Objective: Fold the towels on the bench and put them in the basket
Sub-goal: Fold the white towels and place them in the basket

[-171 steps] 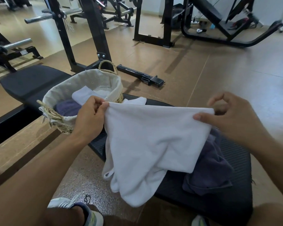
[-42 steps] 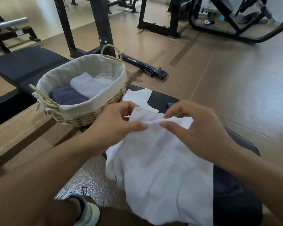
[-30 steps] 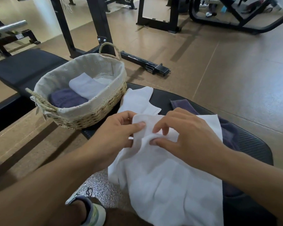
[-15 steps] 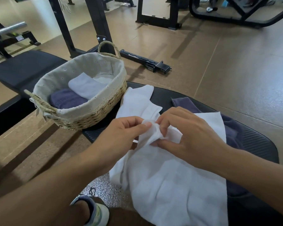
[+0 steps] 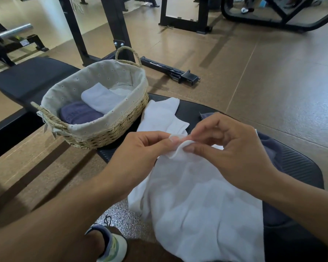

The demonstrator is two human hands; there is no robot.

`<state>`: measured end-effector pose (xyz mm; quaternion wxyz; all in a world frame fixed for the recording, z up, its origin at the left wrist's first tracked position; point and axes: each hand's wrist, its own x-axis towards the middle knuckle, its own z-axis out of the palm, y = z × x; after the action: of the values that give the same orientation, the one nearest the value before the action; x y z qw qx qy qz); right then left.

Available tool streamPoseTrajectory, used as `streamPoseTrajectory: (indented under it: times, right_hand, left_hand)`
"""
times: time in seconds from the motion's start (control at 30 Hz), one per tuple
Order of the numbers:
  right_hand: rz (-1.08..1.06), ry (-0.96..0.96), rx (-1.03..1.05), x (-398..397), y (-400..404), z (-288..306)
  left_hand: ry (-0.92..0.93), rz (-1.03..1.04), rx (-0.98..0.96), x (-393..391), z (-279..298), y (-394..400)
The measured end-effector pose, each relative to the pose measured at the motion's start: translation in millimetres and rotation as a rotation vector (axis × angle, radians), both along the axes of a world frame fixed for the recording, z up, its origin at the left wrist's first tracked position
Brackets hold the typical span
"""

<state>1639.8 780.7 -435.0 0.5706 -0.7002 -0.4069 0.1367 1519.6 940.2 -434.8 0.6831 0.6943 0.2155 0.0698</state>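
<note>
From my feed, the white towel (image 5: 203, 201) runs off the bottom edge and covers most of the purple towel (image 5: 269, 148), so I cannot tell how that one lies. My right hand (image 5: 233, 148) hides the white towel's far corner. In the basket (image 5: 110, 129), the wall conceals the folded towels' lower parts.
</note>
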Motion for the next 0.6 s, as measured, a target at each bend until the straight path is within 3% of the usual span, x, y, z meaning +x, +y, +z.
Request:
streamPoseTrajectory:
  times: [0.27, 0.6]
  right_hand:
    - [-0.041, 0.038, -0.058, 2, 0, 4]
    - [-0.109, 0.013, -0.086, -1, 1, 7]
  left_hand:
    - [-0.028, -0.068, 0.195, -2, 3, -6]
    - [0.012, -0.079, 0.188, -1, -1, -12]
